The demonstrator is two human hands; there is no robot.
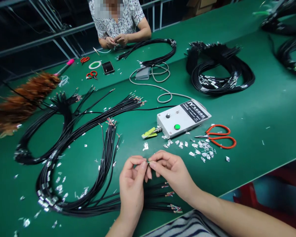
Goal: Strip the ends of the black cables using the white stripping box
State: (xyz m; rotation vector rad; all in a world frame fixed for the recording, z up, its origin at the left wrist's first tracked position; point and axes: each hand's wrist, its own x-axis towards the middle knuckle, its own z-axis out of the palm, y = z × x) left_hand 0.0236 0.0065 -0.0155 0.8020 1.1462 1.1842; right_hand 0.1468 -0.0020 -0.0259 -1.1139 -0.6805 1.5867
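My left hand (132,184) and my right hand (174,172) meet above the near part of the table. Thumb and forefinger of each are pinched on a tiny thin wire end (148,162), which looks greenish; most of it is hidden by the fingers. Below and behind my hands run black cables (160,207) with stripped, coloured wire ends. To the left, a large looped bundle of black cables (49,184) carries silvery wrappings. Just beyond my hands stands a white control box (181,115) with a green button and a yellow clip (149,133) at its front.
Orange-handled scissors (220,136) lie right of the box, beside scattered foil scraps (203,148). A grey pedal (142,73) trails a cord. More coiled cables (222,72) sit farther back. A brown feather duster (27,98) lies left. Across the table, a person (120,23) handles something small.
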